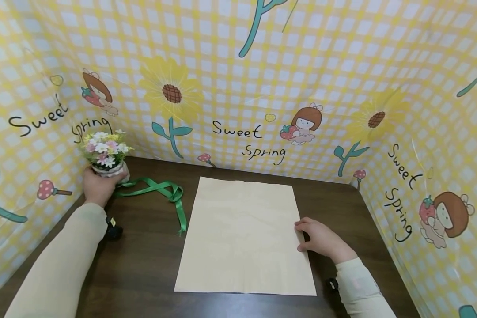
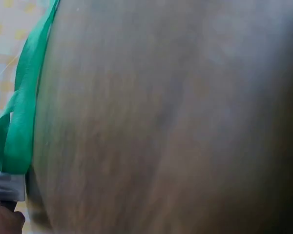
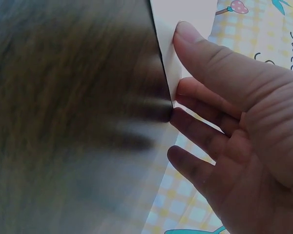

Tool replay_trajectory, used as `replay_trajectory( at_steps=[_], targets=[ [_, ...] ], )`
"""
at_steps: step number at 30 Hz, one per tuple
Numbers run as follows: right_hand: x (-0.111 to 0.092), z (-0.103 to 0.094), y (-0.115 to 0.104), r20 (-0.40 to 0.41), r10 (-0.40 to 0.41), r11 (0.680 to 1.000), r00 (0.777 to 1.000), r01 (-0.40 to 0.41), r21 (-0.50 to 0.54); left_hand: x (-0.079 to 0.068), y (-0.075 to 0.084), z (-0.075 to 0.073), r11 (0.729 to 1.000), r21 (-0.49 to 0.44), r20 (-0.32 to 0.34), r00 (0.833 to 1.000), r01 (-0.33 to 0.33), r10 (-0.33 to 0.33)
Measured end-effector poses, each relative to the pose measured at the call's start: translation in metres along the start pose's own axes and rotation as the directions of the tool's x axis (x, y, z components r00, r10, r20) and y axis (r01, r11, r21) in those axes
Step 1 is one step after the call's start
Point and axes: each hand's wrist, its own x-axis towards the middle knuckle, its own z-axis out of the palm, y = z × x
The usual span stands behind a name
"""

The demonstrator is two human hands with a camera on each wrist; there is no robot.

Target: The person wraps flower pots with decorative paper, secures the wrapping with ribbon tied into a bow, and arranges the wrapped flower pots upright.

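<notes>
At the table's back left, my left hand (image 1: 97, 187) grips a small potted flower arrangement (image 1: 107, 150) by its pale pot, with white, pink and yellow blooms above. A green ribbon (image 1: 159, 187) lies loosely looped to its right; in the left wrist view the ribbon (image 2: 22, 131) runs down the left side. A square cream sheet of paper (image 1: 242, 238) lies flat in the middle. My right hand (image 1: 322, 238) touches the sheet's right edge, thumb and fingertips spread apart. In the right wrist view, the thumb (image 3: 210, 58) overlaps the paper (image 3: 176, 63).
The dark wooden table (image 1: 143, 265) is walled on the back and both sides by a yellow checked cloth (image 1: 230, 88) with printed flowers and figures. A small black device (image 1: 113, 229) sits at the left wrist, another (image 1: 332, 284) at the right.
</notes>
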Motion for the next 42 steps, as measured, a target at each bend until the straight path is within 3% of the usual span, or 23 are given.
replay_trajectory(
  at_steps=[4, 10, 15, 20, 24, 27, 35, 42],
  targets=[
    [-0.001, 0.000, 0.000, -0.001, -0.010, 1.000, 1.000, 0.010, -0.001, -0.005, 0.010, -0.009, 1.000, -0.001, -0.020, 1.000, -0.017, 0.017],
    [-0.001, 0.001, 0.001, -0.008, -0.020, 1.000, 1.000, 0.020, -0.007, -0.020, 0.047, -0.016, 0.998, -0.009, 0.007, 0.998, -0.058, 0.058],
    [-0.001, 0.003, 0.004, -0.001, -0.003, 1.000, 1.000, 0.003, -0.008, -0.043, 0.083, -0.011, 0.995, -0.028, 0.094, 0.991, -0.098, 0.100],
    [0.001, 0.003, 0.007, -0.006, 0.001, 1.000, 1.000, -0.001, -0.006, -0.069, 0.112, 0.003, 0.982, -0.067, 0.145, 0.972, -0.177, 0.185],
    [0.001, 0.002, 0.008, -0.012, -0.003, 1.000, 1.000, 0.003, -0.006, -0.092, 0.130, 0.022, 0.962, -0.104, 0.192, 0.944, -0.251, 0.267],
    [0.001, 0.001, 0.009, -0.014, -0.010, 1.000, 1.000, 0.010, -0.010, -0.113, 0.140, 0.041, 0.957, -0.113, 0.258, 0.922, -0.269, 0.289],
    [-0.001, 0.002, 0.005, -0.014, -0.011, 1.000, 1.000, 0.011, 0.010, -0.167, 0.157, 0.099, 0.944, -0.217, 0.449, 0.833, -0.250, 0.324],
    [-0.001, 0.003, 0.002, -0.004, -0.013, 1.000, 1.000, 0.013, 0.018, -0.201, 0.161, 0.142, 0.930, -0.254, 0.512, 0.780, -0.264, 0.361]
  ],
)
